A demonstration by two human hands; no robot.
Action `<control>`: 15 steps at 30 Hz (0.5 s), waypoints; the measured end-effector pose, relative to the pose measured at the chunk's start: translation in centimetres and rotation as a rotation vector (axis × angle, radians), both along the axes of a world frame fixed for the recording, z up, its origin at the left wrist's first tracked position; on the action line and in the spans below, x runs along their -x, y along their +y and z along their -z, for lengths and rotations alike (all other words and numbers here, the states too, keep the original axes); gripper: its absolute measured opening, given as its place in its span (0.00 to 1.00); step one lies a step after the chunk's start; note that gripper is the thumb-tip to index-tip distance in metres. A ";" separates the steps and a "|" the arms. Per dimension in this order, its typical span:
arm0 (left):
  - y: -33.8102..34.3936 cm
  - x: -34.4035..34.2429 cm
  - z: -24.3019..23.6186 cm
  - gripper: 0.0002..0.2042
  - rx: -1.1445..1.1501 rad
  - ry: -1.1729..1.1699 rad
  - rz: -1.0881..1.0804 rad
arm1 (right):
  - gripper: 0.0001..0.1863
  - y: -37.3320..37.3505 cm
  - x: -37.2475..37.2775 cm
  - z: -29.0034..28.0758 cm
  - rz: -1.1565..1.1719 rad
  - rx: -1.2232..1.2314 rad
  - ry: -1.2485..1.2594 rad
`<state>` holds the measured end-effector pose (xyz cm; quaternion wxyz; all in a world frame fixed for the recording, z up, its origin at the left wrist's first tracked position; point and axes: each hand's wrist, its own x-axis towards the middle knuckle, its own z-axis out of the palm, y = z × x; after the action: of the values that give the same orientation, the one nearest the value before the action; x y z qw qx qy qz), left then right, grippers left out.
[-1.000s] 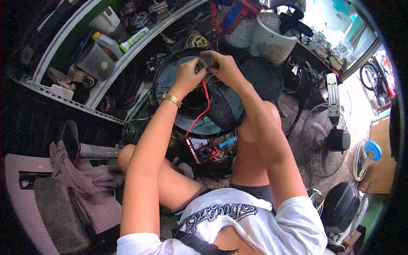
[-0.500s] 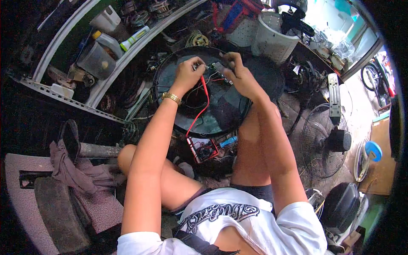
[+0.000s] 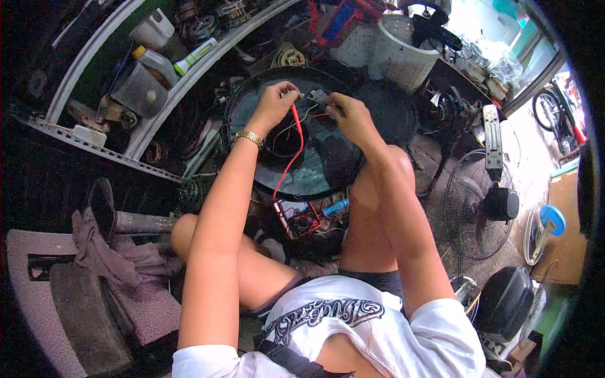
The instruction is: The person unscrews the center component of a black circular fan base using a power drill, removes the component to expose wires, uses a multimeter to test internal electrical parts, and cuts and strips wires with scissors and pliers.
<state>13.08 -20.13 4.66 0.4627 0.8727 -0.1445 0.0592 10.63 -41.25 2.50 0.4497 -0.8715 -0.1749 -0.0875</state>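
Observation:
My left hand (image 3: pixel 275 108), with a gold bracelet (image 3: pixel 248 137) at its wrist, is closed on a red test probe (image 3: pixel 297 118). The probe's red lead (image 3: pixel 293 160) curves down to a multimeter (image 3: pixel 301 220) lying between my legs. Fingers of my right hand (image 3: pixel 350 118) pinch a small grey part (image 3: pixel 318 96) with thin wires on it; its exact kind is too small to make out. Both hands face each other, a short gap apart, above a round black tray (image 3: pixel 315 176). What the left fingertips touch besides the probe is unclear.
A blue-handled tool (image 3: pixel 335 207) lies beside the multimeter. Right of me stands a fan with a wire cage (image 3: pixel 472 211). A white perforated basket (image 3: pixel 403 57) is at the back. A shelf to the left holds containers and a green-white flashlight (image 3: pixel 196 57). A cloth (image 3: pixel 113 252) hangs at lower left.
My right hand's fingers have drawn in closer around the grey part, and the hand has turned lower. My left hand has shifted slightly left and up, still holding the probe.

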 end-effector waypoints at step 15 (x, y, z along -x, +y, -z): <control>-0.5 0.4 -0.1 0.10 0.056 0.031 -0.027 | 0.10 1.0 0.4 -0.4 -0.018 -0.111 -0.112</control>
<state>12.64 -20.62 4.79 0.4884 0.8619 -0.1239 0.0561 10.19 -40.27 2.93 0.4876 -0.8373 -0.2025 -0.1418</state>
